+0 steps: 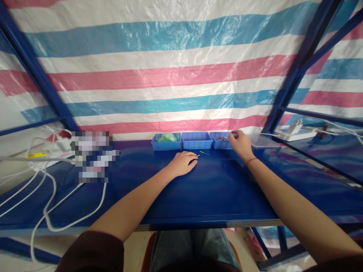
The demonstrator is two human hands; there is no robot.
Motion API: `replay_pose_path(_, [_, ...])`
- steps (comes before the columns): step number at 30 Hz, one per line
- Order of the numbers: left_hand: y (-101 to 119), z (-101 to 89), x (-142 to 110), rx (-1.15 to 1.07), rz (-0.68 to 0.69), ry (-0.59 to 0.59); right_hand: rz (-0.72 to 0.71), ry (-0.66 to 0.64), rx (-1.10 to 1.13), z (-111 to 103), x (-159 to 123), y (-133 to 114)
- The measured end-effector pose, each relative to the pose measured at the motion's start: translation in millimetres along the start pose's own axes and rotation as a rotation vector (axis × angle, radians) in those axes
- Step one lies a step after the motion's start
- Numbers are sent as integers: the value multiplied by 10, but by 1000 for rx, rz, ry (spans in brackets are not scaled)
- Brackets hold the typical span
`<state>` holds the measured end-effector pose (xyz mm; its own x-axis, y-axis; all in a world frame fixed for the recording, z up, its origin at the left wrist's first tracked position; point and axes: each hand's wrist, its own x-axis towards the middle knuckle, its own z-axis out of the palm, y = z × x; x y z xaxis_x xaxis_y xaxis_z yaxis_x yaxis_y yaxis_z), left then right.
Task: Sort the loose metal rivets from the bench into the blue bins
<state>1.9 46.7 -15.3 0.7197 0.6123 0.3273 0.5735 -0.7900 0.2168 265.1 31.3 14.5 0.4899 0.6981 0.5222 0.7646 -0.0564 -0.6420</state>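
My left hand [185,164] rests on the blue table, thumb and forefinger apart. A small white piece [198,155] touches or lies just under its fingertip; I cannot tell which. Just beyond it lies a thin metal rod [204,153]. My right hand [239,143], a red string at its wrist, is at the right end of the right blue bin [217,144], fingers bent together; anything between them is too small to make out. Small metal parts [222,138] lie in that bin. The middle blue bin [197,145] shows no contents, and the left one [166,146] holds green pieces in clear plastic [168,137].
A clear plastic lid or tray [265,141] lies right of the bins. White cables [53,223] loop across the left side beside a pixelated area. A power strip [296,132] stands at the right. Blue metal posts and a striped sheet [176,75] enclose the table [210,192].
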Motion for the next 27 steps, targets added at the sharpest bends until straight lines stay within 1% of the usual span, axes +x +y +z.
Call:
replay_pose_path(2, [-6,7,9,-7,16,21,-97,-90,23,46,-84,-105])
replay_pose_path(6, [-33,26,27,-69,53,76,-488,-435,41,186,-341,-341])
replay_pose_path(7, [-42,30,33,-84,62,85,-561,-506,31,225,-409,-385])
replay_pose_path(9, [-59,33,45,-102,75,85,-663,-609,2,296,-526,-442])
replay_pose_path(11, [-67,29,53,-105,82,73,-709,-656,-35,347,-601,-463])
replay_pose_path(15, [-56,19,52,-161,38,92,-686,-639,-79,387,-631,-447])
replay_pose_path(19, [-64,27,41,-372,-108,161,-639,-626,-16,407,-606,-422])
replay_pose_path(21, [-80,32,40,-470,-180,202,-575,-629,72,416,-596,-419])
replay_pose_path(23, [-86,30,45,-556,-219,245,-483,-648,196,416,-588,-425])
replay_pose_path(27, [-46,17,65,-713,-204,326,-356,-721,429,380,-590,-468])
